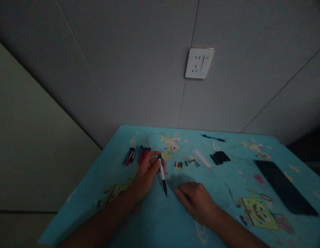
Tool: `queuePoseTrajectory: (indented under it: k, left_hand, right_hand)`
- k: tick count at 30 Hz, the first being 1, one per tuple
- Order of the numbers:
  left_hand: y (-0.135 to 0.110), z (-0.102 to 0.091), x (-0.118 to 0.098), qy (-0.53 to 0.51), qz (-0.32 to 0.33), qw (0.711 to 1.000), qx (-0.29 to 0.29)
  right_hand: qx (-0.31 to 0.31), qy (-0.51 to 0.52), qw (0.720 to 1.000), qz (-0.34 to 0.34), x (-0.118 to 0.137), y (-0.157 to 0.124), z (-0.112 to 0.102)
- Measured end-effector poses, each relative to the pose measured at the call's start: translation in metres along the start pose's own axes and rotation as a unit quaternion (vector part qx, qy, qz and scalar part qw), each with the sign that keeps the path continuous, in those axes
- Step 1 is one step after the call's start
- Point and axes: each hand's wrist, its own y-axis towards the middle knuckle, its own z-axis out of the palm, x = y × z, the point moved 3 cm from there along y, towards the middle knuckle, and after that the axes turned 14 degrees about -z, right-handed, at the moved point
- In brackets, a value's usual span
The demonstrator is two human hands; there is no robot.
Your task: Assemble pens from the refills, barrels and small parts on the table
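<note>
My left hand (147, 172) grips a black-and-white pen (162, 175) that points down toward the blue cartoon-printed table (139, 220). Just left of that hand lies a row of blue, red and black pen barrels (136, 155). My right hand (195, 199) rests palm down on the table to the right of the pen's tip, fingers curled, with nothing visibly held. Beyond both hands lie small pen parts (186, 162), thin white refills (202, 159) and a pile of black caps (220, 157).
A single blue pen (213, 138) lies near the table's far edge. A flat black object (284, 186) lies on the right side. A white wall socket (199, 63) sits on the grey wall behind. The table's left edge drops off to the floor.
</note>
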Motion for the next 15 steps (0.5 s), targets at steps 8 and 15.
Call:
queuePoseTrajectory:
  k: [8,15]
  left_hand:
    - [-0.0013,-0.0001,0.0029,-0.004,0.012,1.000,0.018]
    - [-0.0021,-0.0014,0.0024,-0.029,0.032,0.999,0.017]
  right_hand:
    - [0.003,-0.012,1.000,-0.003,0.0003,-0.0006,0.0007]
    - [0.001,0.018,1.000,-0.001,0.0001,0.0003,0.0012]
